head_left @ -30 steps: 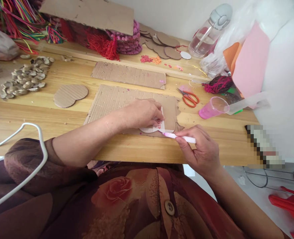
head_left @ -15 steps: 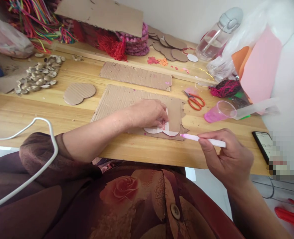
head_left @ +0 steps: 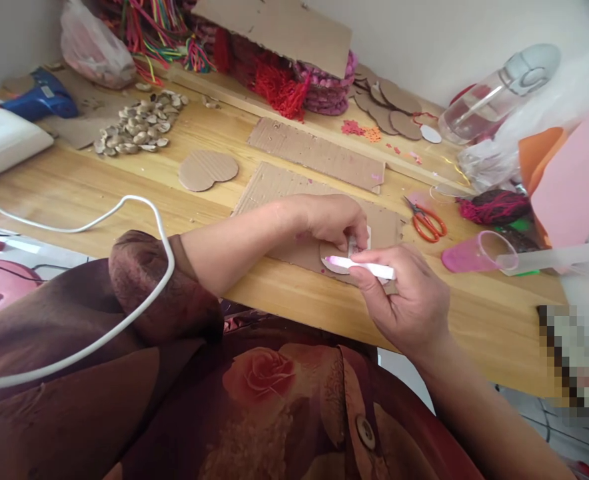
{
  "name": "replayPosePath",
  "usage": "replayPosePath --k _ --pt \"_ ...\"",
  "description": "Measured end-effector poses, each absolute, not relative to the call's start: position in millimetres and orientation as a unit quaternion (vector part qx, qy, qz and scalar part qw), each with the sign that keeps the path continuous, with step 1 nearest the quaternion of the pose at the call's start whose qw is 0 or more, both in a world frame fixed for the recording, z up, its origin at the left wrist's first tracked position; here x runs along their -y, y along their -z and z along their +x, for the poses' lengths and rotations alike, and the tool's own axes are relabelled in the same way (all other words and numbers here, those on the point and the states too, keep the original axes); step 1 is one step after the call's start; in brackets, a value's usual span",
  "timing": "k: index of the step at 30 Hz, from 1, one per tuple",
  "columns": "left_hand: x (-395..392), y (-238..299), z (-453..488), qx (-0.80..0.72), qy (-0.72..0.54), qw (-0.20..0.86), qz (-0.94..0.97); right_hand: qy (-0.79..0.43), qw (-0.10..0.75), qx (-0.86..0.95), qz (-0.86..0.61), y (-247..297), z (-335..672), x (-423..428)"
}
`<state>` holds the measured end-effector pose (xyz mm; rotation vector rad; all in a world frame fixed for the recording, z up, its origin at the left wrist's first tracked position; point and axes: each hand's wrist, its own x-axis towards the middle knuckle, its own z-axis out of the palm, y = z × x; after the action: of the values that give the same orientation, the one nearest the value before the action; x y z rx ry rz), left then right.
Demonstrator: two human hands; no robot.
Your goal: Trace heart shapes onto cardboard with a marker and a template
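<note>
My left hand presses down, fingers curled, on a heart-shaped template that lies on a sheet of corrugated cardboard near the front edge of the wooden table. My right hand grips a white pen with a pink tip. The pen's tip touches the template's lower left edge, right under my left fingers. Most of the template is hidden by both hands.
A cut cardboard heart, a second cardboard strip, a pile of shells, orange scissors, a pink cup, a clear bottle, yarn bundles and a white cable lie about.
My right hand moved back in from the right and brought the pen's tip to the template's left side. My head turned, shifting the view left. My left hand kept holding the template.
</note>
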<state>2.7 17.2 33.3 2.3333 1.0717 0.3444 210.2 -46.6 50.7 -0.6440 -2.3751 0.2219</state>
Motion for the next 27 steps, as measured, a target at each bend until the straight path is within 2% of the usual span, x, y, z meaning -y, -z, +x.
replayPosePath --k 5,16,27 --pt "-17.4 -40.1 -0.9 -0.415 -0.102 0.372 0.824 -0.057 0.323 0.906 -0.266 -56.6 195.8 42.3" --pt "-32.9 -52.9 -0.6 -0.429 -0.074 0.4 0.807 -0.044 0.3 0.903 -0.305 -62.3 179.8 31.8" --pt "-45.3 -52.6 -2.6 -0.399 -0.126 0.465 0.78 0.0 0.291 0.917 -0.273 -57.9 168.0 21.9"
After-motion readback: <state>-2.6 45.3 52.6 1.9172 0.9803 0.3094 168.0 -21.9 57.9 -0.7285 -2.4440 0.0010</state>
